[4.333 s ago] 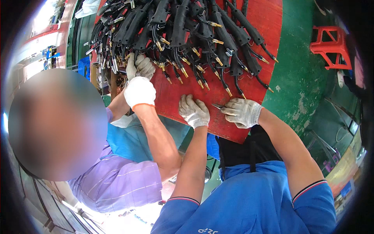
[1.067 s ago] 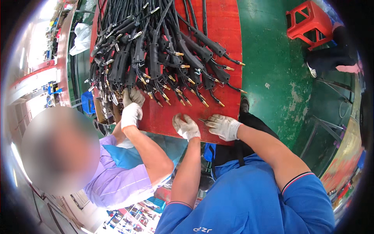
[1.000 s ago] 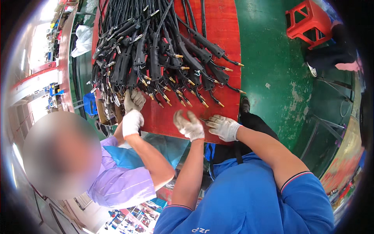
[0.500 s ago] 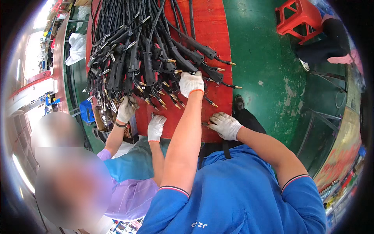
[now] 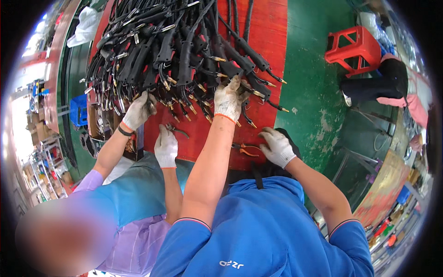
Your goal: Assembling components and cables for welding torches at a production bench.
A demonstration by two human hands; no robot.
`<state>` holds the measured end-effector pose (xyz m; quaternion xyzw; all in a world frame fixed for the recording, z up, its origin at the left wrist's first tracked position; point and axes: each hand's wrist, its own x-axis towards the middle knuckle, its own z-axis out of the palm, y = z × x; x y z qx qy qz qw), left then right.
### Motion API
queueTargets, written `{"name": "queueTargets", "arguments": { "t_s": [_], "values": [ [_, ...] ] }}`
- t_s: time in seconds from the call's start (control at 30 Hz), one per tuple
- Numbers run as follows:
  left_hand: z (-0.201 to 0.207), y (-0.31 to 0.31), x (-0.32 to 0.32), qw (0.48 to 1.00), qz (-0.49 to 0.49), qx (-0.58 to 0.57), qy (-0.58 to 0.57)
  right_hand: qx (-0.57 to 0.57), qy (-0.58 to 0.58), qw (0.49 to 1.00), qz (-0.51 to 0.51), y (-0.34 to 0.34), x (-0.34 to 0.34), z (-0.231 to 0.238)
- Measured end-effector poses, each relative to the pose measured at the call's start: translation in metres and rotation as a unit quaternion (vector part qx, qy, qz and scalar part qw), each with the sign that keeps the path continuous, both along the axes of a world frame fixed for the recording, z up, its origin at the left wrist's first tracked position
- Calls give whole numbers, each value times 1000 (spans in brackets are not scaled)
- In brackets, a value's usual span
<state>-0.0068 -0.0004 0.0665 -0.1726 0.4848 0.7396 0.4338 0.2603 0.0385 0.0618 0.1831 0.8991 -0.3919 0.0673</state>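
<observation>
My left hand (image 5: 228, 99), in a white knit glove, is closed at the front end of a black welding torch (image 5: 228, 63) near the bundle's right side; its fingers partly hide the torch neck. Several similar torches with brass tips lie around it. At the table's near edge, my gloved right hand (image 5: 278, 147) has its fingers stretched out and holds nothing. Just left of its fingertips lies a pair of orange-handled pliers (image 5: 249, 149).
On my left, a co-worker's gloved hand (image 5: 137, 111) touches the torches; their other hand (image 5: 165, 147) is by dark-handled pliers (image 5: 178, 131). The red table (image 5: 265, 37) carries the cable bundle. A red stool (image 5: 354, 48) and a blue crate (image 5: 79, 111) are beyond.
My right hand has come off the pliers, which now show beside it. My left hand has turned, its fingers at a torch's front end. The whole view has shifted slightly.
</observation>
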Motion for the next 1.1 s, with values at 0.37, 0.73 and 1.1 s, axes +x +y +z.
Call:
{"name": "queueTargets", "arguments": {
  "t_s": [0.37,0.73,1.1],
  "values": [
    [8,-19,-19,928,154,145,-306,-88,-33,981,-170,9,-3,7],
    [16,-22,-10,925,146,177,-302,-92,-16,991,-94,23,-40,6],
    [32,-22,0,910,206,192,-303,-36,-67,997,16,8,-11,-4]
  ]
}}
